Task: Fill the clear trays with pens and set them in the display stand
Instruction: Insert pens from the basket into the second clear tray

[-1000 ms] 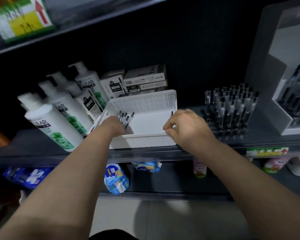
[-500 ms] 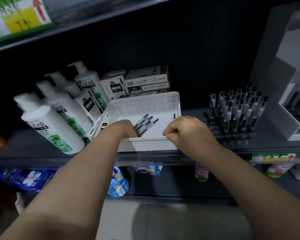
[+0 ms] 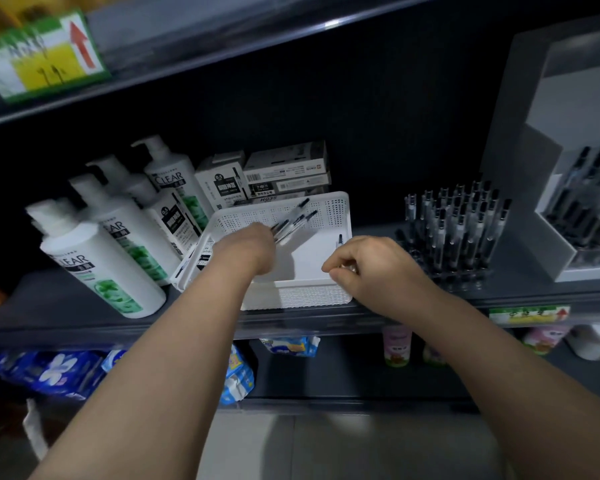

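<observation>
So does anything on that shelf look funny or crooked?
Yes. A black-and-white pen box leans crookedly, wedged between the shampoo bottles and the white basket. Shampoo beside pens is an odd mix too.

White basket [image 3: 329, 211], walls perforated in a fine dot grid. Pens [image 3: 293, 221] over its floor: clear barrels, black caps; likewise the upright pens [image 3: 454, 230] to its right. Left of the basket, white bottles [image 3: 97, 258] with green leaf motifs and black lettering. Behind it, grey-white boxes [image 3: 284, 168] with black panels. Beneath it, dark grey shelf [image 3: 534, 271]; lower still, blue packs [image 3: 49, 372] patterned with white flowers.
</observation>
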